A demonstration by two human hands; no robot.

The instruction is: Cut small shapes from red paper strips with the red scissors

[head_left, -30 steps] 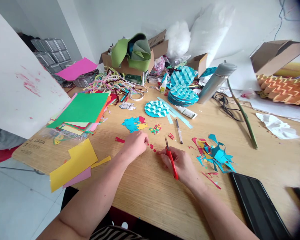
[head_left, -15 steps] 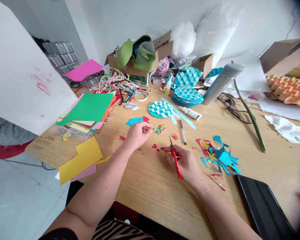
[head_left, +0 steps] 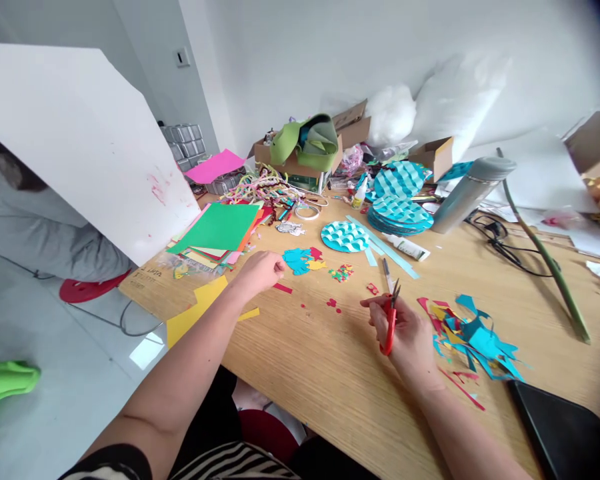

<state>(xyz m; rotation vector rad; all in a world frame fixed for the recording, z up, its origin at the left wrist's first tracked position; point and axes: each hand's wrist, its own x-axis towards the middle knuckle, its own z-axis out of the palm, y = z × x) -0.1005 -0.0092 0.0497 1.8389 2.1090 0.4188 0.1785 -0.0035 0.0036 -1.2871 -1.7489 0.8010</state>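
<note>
My right hand (head_left: pixel 411 333) is closed around the red handles of a pair of scissors (head_left: pixel 390 328), blades pointing up and away, index finger stretched to the left. Curled with fingers together, my left hand (head_left: pixel 261 273) hovers left of the blue paper cutouts (head_left: pixel 298 261); whether anything is in it is hidden. A red paper strip (head_left: pixel 283 288) lies just beside it. Between the hands are tiny red dots (head_left: pixel 334 303), a heap of multicoloured paper bits (head_left: pixel 341 273) and a small red cutout (head_left: pixel 373 289). Yellow paper (head_left: pixel 193 313) lies partly behind my left forearm.
Coloured sheets (head_left: pixel 219 227) are stacked at left. A blue wavy-patterned disc (head_left: pixel 345 237), glue tube (head_left: pixel 407 247), pen (head_left: pixel 387 272) and steel flask (head_left: pixel 473 195) stand or lie farther back. Paper scraps (head_left: pixel 480 337) and a black tablet-like device (head_left: pixel 555 427) lie right. A person's grey sleeve (head_left: pixel 55 230) shows at left.
The view has swung left, so the table appears farther right. My left hand has moved left from the multicoloured bits, uncovering the blue and yellow cutouts. My right hand still holds the scissors.
</note>
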